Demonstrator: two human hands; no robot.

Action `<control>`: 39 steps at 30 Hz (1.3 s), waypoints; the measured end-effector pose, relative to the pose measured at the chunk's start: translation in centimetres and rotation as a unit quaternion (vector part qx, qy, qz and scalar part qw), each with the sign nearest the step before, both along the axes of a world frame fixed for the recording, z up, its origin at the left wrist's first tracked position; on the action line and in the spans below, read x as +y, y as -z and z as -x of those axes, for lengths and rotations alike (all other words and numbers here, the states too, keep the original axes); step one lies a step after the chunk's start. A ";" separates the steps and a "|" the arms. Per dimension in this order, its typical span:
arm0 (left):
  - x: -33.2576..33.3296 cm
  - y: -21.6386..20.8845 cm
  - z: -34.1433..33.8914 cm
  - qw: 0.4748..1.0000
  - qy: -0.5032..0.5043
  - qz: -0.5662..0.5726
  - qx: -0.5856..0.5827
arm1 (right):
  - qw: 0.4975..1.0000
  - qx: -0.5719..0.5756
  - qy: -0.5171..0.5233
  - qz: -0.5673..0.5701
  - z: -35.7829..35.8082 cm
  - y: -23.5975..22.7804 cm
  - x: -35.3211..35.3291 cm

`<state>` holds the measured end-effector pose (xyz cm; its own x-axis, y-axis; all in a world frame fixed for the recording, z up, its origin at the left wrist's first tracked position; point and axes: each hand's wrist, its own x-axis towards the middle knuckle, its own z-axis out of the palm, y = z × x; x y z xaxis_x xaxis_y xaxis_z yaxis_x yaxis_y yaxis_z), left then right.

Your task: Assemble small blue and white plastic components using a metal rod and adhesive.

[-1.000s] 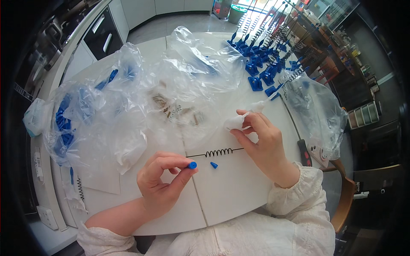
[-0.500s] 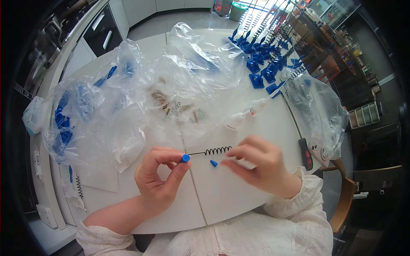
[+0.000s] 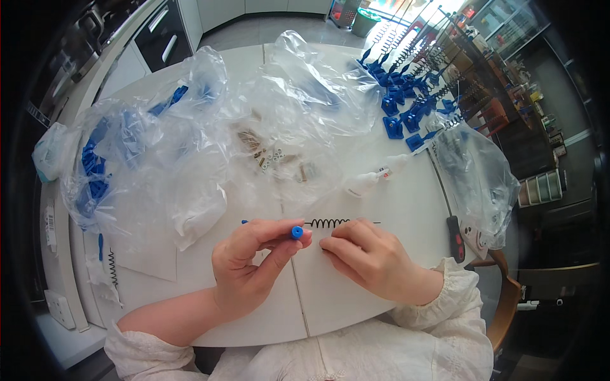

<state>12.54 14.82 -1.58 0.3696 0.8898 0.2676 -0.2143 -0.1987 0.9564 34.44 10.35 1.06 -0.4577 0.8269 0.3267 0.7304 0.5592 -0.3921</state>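
Note:
My left hand point(image 3: 244, 267) pinches a blue plastic piece between thumb and fingertips. The round end of this blue piece point(image 3: 297, 232), with a small dark hole in its middle, faces me; the rest is behind my fingers. A bit of blue point(image 3: 244, 222) shows just beyond my left knuckles. Close by on the right, my right hand point(image 3: 378, 260) has its fingertips drawn together; whatever they hold is hidden. Just past both hands lies a black coiled wire point(image 3: 329, 223), partly covered by my right fingers.
Crumpled clear plastic bags point(image 3: 165, 159) spread over the left and middle. Small metal parts point(image 3: 270, 159) lie among them. White glue bottles point(image 3: 363, 184) rest at centre right. Blue stands point(image 3: 394, 127) with coiled wires crowd the far right, above a screwdriver point(image 3: 455, 238).
The small blue cone that showed beside my right fingertips is no longer visible. My right hand has lowered, its fingers drawn together, and my left hand sits closer to it.

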 end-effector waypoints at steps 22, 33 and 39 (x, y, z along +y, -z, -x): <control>0.5 0.0 -0.2 0.987 0.135 0.089 0.004 | 0.851 0.478 -0.081 0.202 -0.8 -0.4 3.2; 0.7 0.9 -0.9 0.993 0.105 0.053 -0.008 | 0.879 0.434 -0.103 0.169 -0.7 0.0 3.4; 0.5 0.9 -0.9 0.993 0.104 0.044 -0.016 | 0.876 0.437 -0.094 0.178 -0.5 -0.3 3.4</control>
<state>13.45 15.34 -2.49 0.5406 0.8156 0.2063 -0.2728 -0.0620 0.9601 34.98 13.74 1.36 -0.3011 0.8843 0.3569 -0.0289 0.3656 -0.9303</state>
